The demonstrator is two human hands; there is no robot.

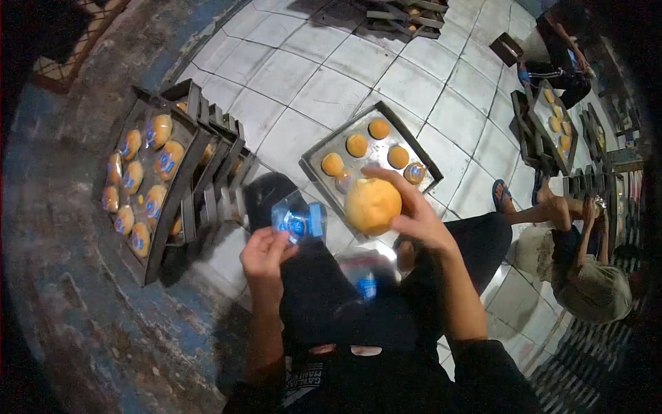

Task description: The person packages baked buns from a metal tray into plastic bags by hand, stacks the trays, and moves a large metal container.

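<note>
My right hand (424,219) grips a round golden bread bun (373,206) over the near edge of a metal tray (431,183). Between the closed fingers of my left hand (265,252) is a clear plastic bag (298,221) with blue print, held above my left thigh. Several unwrapped buns, one of them a bun (356,145) near the middle, lie on the tray. A bun with a blue label (414,172) sits at its right corner. In my lap lies more clear plastic with a blue print (367,286).
Stacked trays of bagged buns (165,160) stand on my left. At the right are more bun trays (554,121) and two other people, one a seated person (586,276) close by. Another tray stack (407,17) is at the far end of the white tiled floor (331,86).
</note>
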